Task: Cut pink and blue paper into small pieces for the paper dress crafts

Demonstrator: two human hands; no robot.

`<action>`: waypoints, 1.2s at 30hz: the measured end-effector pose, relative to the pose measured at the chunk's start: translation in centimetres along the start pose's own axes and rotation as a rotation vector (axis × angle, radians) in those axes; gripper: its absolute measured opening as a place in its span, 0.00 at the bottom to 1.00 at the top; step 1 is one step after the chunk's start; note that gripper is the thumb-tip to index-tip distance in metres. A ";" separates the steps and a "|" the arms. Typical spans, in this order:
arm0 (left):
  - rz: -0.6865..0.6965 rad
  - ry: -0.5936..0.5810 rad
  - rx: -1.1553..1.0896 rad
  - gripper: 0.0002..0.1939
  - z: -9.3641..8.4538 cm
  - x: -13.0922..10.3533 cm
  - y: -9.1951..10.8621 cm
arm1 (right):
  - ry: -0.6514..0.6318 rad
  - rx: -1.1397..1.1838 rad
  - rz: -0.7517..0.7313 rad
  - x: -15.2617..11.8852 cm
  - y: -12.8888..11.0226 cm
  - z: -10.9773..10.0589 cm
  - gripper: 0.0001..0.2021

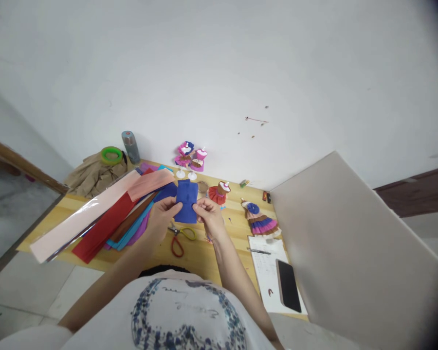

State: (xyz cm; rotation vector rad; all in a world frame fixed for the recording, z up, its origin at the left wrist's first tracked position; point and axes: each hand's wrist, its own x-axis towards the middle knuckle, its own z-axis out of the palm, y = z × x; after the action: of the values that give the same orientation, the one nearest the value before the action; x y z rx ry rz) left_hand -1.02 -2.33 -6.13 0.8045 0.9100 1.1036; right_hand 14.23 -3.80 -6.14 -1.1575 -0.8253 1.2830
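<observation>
A small blue rectangle of crepe paper or cloth [187,199] is held up over the table between my two hands. My left hand [164,214] pinches its left edge between thumb and fingers. On the opposite edge, my right hand [209,214] has the same kind of pinch. Below the piece lie scissors [177,236] with one red and one yellow-green handle. Long folded strips in red [105,228], pale pink, brown, light blue and purple are piled left of my hands. A small mannequin in a red skirt [217,194] stands just beyond my right hand.
Two small dressed mannequins [199,159] stand by the wall. A layered doll dress [261,219] lies at the right, above papers with a pen [259,251] and a phone [288,285]. Back left are a flask [131,147] and green tape [111,155] on tan cloth. A panel [350,253] borders the right.
</observation>
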 end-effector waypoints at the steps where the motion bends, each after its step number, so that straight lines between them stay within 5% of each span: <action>1: 0.001 0.009 0.011 0.10 -0.2 0.1 0.0 | 0.003 0.018 0.012 0.0 0.0 0.0 0.15; 16: -0.076 -0.137 -0.030 0.11 -0.9 0.7 0.6 | -0.018 0.166 0.122 -0.2 -0.2 -0.2 0.11; 36: -0.270 -0.078 -0.272 0.07 -0.9 0.4 1.4 | -0.155 0.369 0.201 -0.1 0.8 -1.0 0.12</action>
State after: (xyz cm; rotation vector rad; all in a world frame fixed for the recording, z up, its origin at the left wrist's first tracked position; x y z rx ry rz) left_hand -2.26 -1.48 -5.38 0.4817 0.7576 0.9273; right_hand 14.96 -4.17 -7.11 -0.8680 -0.5592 1.6292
